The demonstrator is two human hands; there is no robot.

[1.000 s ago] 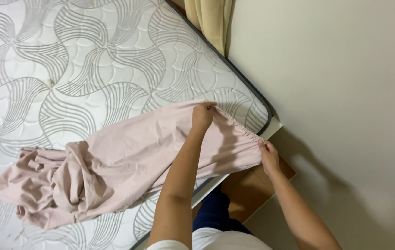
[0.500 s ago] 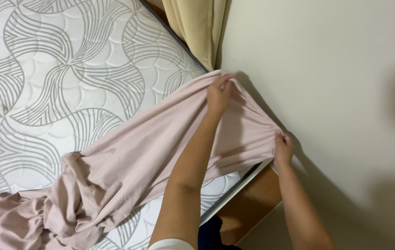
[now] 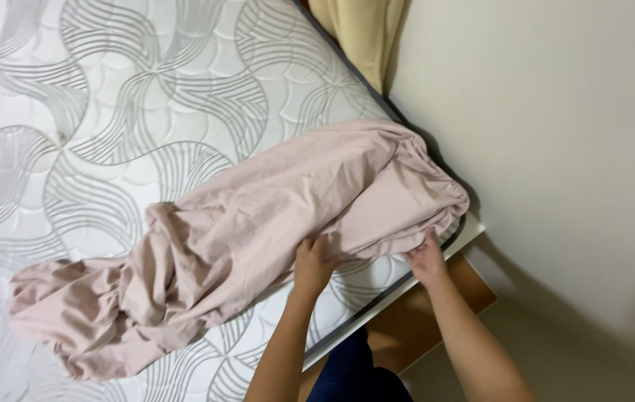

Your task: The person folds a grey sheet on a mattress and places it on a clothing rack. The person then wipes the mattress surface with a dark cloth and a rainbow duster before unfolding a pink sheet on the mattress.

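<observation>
Mattress (image 3: 109, 112): white, quilted with a grey swirl pattern; fills the left and centre of the view, mostly bare.

Fitted sheet (image 3: 258, 238): pale pink. Far left it lies bunched in a loose heap on the mattress; it runs rightward in a crumpled band, and its gathered elastic edge is hooked over the near right corner of the mattress.

Left hand (image 3: 314, 264): clenched on a fold of the sheet's lower edge, resting on the mattress top.

Right hand (image 3: 428, 260): fingers closed on the sheet's hem at the mattress side, just beside the corner.

Bed base (image 3: 436, 313): brown wood showing under the mattress edge.

Curtain (image 3: 362, 37): beige, top right, against the cream wall (image 3: 556, 149).

Handling note: seating this corner well likely calls for drawing the hem down under the mattress edge with both hands, evenly, before spreading the heap.
</observation>
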